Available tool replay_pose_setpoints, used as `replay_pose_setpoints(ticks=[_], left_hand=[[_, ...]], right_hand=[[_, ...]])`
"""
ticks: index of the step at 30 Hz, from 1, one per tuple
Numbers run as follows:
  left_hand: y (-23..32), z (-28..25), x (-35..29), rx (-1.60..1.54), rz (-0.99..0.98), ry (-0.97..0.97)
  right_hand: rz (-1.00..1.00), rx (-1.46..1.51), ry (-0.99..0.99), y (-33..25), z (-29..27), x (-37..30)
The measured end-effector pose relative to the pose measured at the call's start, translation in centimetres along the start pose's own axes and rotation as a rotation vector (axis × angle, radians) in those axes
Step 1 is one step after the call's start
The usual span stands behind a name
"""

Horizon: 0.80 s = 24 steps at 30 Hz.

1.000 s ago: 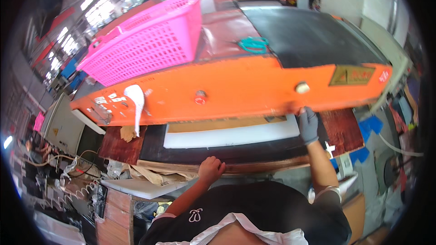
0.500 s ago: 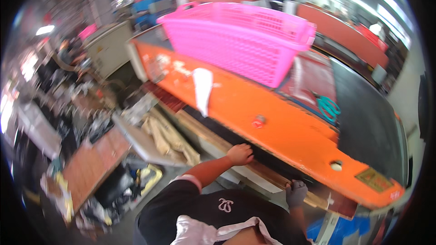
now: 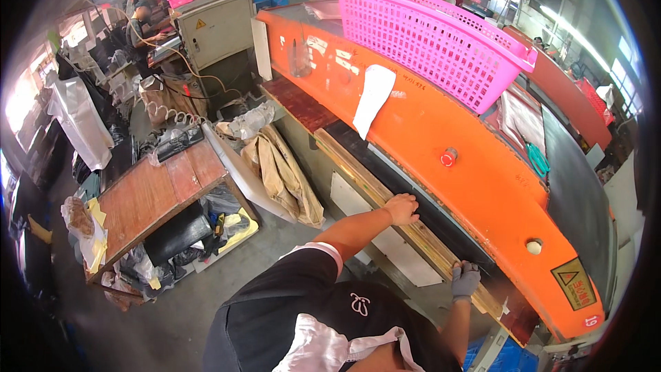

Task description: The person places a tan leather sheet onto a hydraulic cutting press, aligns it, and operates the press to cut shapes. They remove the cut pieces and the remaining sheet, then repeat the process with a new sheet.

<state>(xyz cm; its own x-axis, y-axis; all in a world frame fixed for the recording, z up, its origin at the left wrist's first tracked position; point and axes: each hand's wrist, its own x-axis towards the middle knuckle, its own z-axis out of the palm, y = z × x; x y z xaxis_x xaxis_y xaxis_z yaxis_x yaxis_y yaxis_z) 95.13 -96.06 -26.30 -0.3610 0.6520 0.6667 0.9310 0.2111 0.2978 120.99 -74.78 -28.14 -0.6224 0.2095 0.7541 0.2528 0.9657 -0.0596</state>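
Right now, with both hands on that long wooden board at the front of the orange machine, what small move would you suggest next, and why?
Probably slide the wooden board a little: the left hand rests on its top and the gloved right hand grips its edge, under the orange machine.

factory workshop | big orange machine (image 3: 441, 131) | cluttered workbench (image 3: 155, 193) | pink basket (image 3: 434, 34)

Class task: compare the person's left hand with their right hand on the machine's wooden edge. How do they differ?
The left hand is bare; the right hand wears a grey glove. The left hand's forearm shows fully; the right hand's forearm is mostly hidden near the lower frame. Both rest on the wooden edge below the orange machine.
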Motion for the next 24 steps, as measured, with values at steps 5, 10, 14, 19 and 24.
replay_pose_setpoints(ticks=[5,10,14,19,24], left_hand=[[1.2,-1.0,-4.5,0.0,-0.034,-0.04],[3.7,-3.7,-11.1,0.062,0.035,-0.129],[5.8,-6.5,-17.7,0.001,0.119,-0.164],[8.7,-9.3,-26.1,-0.065,0.15,-0.171],[10.7,-11.4,-33.0,-0.124,0.204,-0.205]], right_hand=[[0.033,0.079,0.022,-3.4,-1.4,-3.4],[0.085,0.051,0.112,-8.6,-4.6,-9.2],[0.269,0.063,0.053,-13.4,-7.3,-14.6],[0.254,-0.044,0.29,-17.8,-10.0,-18.1],[0.44,-0.177,0.167,-18.4,-10.2,-16.6]])
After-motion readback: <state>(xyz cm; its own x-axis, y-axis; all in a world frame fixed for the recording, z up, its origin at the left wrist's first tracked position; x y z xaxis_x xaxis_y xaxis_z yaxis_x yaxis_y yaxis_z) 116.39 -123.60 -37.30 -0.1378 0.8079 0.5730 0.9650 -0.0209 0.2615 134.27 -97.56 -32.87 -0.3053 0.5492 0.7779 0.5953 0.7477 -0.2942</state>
